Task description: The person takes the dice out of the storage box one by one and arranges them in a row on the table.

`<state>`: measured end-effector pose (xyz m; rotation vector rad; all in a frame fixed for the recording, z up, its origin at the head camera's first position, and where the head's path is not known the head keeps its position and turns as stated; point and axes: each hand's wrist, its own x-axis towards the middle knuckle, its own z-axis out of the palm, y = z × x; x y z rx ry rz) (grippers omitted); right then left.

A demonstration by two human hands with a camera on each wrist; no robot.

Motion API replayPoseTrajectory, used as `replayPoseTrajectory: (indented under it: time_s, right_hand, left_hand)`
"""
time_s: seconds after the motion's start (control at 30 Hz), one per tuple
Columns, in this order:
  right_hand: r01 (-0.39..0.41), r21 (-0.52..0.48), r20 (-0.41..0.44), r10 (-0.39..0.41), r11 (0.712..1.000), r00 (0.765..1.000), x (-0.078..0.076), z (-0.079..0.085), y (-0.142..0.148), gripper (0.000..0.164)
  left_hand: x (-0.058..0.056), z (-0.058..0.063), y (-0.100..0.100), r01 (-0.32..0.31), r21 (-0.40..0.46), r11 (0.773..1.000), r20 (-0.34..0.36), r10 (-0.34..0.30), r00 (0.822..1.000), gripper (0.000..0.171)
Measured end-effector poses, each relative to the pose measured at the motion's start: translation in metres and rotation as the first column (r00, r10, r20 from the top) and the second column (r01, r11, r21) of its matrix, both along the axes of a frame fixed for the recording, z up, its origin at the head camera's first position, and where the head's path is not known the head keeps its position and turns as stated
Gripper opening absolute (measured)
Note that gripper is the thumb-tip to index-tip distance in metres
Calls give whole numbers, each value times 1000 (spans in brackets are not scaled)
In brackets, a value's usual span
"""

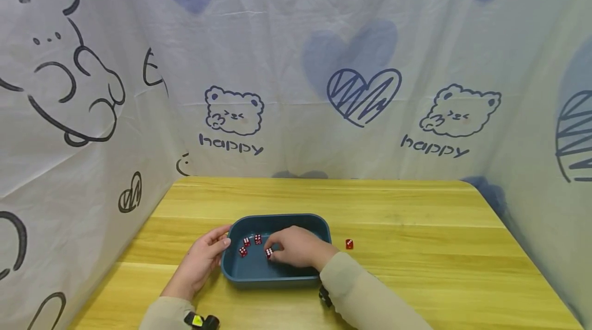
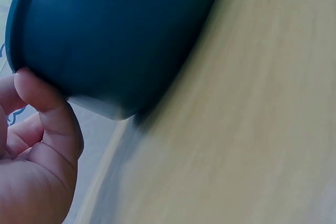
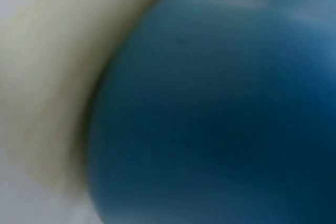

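Note:
A dark blue rectangular tray [image 1: 252, 268] with rounded corners sits on the table. My left hand [image 1: 203, 258] grips its left end; in the left wrist view the thumb [image 2: 39, 90] presses at the rim. My right hand [image 1: 296, 245] reaches into the tray, fingers bent, and pinches a red die [image 1: 269, 253] with white pips between thumb and fingertips. To the left of it inside the tray lie three more red dice [image 1: 246, 241]. In the right wrist view only the blurred tray wall [image 3: 210, 103] and a pale sleeve show; the fingers are out of sight there.
Another red die [image 1: 349, 244] lies on the wooden table [image 1: 416, 227] just right of the tray. White printed cloth [image 1: 296, 114] hangs around the back and both sides of the table.

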<state>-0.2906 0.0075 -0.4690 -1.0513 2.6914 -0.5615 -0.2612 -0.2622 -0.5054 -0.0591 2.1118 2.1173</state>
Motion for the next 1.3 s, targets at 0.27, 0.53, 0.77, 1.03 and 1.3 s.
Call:
replayPoseTrajectory:
  time_s: [0.27,0.53,0.77,1.03,1.3]
  right_hand:
    - [10,-35,-16,-10,999,1000,2,10,7,21]
    - [11,-81,-43,-15,997,999,2,16,18,20]
    - [57,-117,29,-54,992,998,3,19,27,22]
    - [72,-173,102,-55,982,993,6,19,37,24]
    - [107,-177,78,-94,978,992,6,20,50,23]
  left_hand:
    - [1,1,1,-10,-3,1000,4,10,1000,47]
    - [1,2,1,-1,8,1000,-6,1,1000,47]
    - [1,2,1,-4,12,1000,1,4,1000,48]
    - [2,2,-2,-16,4,1000,-4,16,1000,48]
    - [3,3,1,-2,3,1000,5,2,1000,47]
